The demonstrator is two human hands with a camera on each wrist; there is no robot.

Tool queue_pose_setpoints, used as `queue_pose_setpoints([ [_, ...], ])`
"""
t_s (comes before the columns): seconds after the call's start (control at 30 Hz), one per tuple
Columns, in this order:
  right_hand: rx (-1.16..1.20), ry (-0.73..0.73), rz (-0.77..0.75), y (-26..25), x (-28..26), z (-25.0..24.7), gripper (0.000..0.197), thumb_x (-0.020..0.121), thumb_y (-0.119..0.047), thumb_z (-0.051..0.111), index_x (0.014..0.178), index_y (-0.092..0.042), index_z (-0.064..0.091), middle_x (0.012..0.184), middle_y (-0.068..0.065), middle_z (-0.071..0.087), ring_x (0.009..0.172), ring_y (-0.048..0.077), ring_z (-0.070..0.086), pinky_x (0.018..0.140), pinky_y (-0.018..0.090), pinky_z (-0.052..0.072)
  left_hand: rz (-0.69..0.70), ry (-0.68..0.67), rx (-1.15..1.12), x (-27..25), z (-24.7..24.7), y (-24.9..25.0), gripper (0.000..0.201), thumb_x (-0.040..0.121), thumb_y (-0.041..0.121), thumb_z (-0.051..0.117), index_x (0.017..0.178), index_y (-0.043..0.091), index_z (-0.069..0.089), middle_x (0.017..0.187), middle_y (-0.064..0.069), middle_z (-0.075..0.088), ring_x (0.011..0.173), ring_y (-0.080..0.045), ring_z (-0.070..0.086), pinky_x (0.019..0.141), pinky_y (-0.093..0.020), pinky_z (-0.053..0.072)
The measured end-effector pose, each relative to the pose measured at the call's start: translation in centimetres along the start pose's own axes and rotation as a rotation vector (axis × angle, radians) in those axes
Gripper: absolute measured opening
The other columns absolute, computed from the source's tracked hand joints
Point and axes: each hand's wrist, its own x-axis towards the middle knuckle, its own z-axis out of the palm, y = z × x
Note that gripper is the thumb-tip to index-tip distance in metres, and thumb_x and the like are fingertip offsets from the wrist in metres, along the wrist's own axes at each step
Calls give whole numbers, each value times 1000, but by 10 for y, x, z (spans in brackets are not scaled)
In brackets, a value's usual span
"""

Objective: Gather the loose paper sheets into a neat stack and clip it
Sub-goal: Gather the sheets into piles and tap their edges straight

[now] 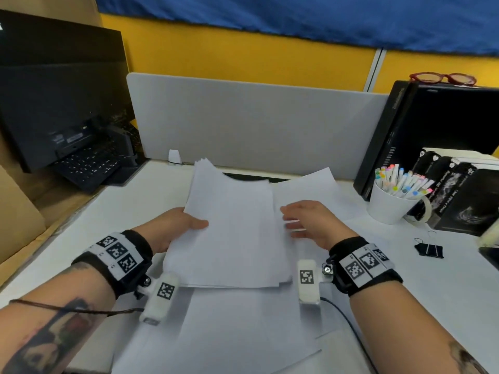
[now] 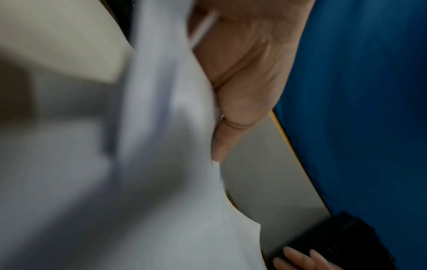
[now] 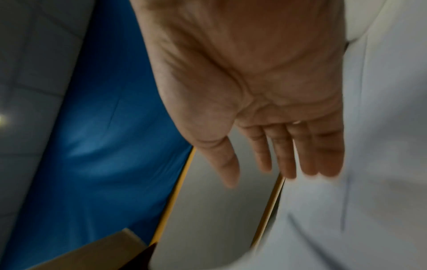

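Observation:
A stack of white paper sheets [image 1: 232,228] is held up above the white desk [image 1: 445,292], its far corners fanned out. My left hand [image 1: 178,225] grips its left edge, thumb on top; the left wrist view shows that thumb [image 2: 233,109] pressed against the sheets [image 2: 175,164]. My right hand [image 1: 310,220] is at the stack's right edge with straight fingers [image 3: 289,151], holding nothing. More loose sheets [image 1: 243,333] lie on the desk under the stack, and one sheet [image 1: 310,190] lies behind it to the right. A black binder clip [image 1: 430,249] lies at the right.
A white cup of markers [image 1: 391,201] and black boxes [image 1: 464,195] stand at the right. A grey divider panel [image 1: 256,122] runs along the back. A black monitor and keyboard [image 1: 81,163] sit at the left, beside cardboard [image 1: 19,217].

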Motion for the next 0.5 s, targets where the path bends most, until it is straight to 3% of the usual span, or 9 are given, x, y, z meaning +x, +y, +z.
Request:
queue_pose_setpoints([
  [0.07,-79,137,22,7,10,-24,40,92,-23,72,126,-5,62,124,10,63,107,27,60,83,36,53,-73,30,-7,5,0,-17,33,93,11,73,124,1,67,110,-18,77,104,-41,72,98,-55,55],
  [0.13,-141,235,28,15,16,-44,39,91,-14,72,128,-6,62,133,11,59,108,25,55,91,40,50,-125,48,-66,6,0,-29,34,92,13,75,122,-2,68,108,-19,78,102,-41,73,98,-55,56],
  [0.27,-446,94,-3,26,27,-42,50,84,-2,74,130,-17,62,142,10,54,112,23,56,67,28,46,-99,83,-104,7,4,-34,31,92,13,75,119,0,69,107,-19,78,102,-41,74,98,-54,56],
  [0.33,-656,-9,34,24,34,-29,63,82,-14,79,140,-21,54,147,6,48,118,21,51,78,29,45,-85,94,-123,5,6,-34,27,93,12,74,117,1,69,107,-19,78,100,-41,74,94,-51,57],
  [0.43,-960,-66,88,16,46,-16,98,74,-56,81,150,-15,36,152,3,43,134,24,46,103,37,42,-74,98,-136,4,7,-35,24,94,11,72,116,1,69,105,-19,79,98,-41,74,91,-48,58],
  [0.5,-1088,-66,65,9,51,-8,101,71,-65,77,147,-10,38,147,5,48,132,26,49,104,38,43,-69,97,-150,2,7,-35,23,94,10,71,115,1,70,104,-18,79,97,-40,74,91,-48,57],
])
